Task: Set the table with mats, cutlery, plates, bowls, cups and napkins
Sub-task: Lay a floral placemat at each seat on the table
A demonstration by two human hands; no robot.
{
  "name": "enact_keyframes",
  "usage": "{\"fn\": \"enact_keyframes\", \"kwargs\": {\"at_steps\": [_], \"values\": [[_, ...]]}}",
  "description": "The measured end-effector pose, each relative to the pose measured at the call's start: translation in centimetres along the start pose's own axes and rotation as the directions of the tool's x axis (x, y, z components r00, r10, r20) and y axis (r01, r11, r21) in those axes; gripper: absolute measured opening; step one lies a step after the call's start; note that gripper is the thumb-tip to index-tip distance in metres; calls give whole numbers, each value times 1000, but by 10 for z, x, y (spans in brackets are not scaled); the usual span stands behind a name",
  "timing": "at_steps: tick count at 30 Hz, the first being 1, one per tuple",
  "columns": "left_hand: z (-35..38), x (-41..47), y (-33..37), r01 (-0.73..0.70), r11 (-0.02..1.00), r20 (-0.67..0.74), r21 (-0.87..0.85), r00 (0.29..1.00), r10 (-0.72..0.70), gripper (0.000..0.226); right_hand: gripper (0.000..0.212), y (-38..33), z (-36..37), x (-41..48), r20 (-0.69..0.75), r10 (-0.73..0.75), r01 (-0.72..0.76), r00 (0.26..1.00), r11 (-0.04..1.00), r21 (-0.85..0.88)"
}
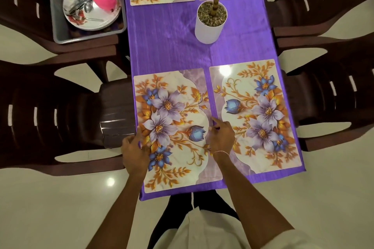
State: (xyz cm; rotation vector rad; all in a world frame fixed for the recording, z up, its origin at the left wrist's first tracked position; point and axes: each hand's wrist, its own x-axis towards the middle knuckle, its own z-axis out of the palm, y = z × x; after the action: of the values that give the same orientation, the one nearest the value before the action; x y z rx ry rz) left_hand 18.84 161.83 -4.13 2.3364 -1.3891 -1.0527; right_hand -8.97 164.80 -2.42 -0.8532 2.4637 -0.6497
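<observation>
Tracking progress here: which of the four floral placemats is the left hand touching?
The near-left placemat: the left hand holds its outer edge. The other three lie away from that hand.
</observation>
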Motion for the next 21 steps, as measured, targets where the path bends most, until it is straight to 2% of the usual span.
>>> {"fn": "enact_keyframes", "kwargs": {"at_steps": [5, 10, 21], "values": [[2, 5, -2, -3, 998, 38, 62, 999, 0, 53, 29, 8, -2, 5, 41, -16, 15, 999, 1000, 18], [-2, 1, 1, -121, 980, 55, 156, 992, 114, 50, 26, 8, -3, 7, 48, -19, 17, 999, 999, 39], [0, 0, 2, -84, 987, 35, 135, 996, 80, 50, 30, 11, -5, 10, 75, -39, 36, 996, 999, 36]]}}
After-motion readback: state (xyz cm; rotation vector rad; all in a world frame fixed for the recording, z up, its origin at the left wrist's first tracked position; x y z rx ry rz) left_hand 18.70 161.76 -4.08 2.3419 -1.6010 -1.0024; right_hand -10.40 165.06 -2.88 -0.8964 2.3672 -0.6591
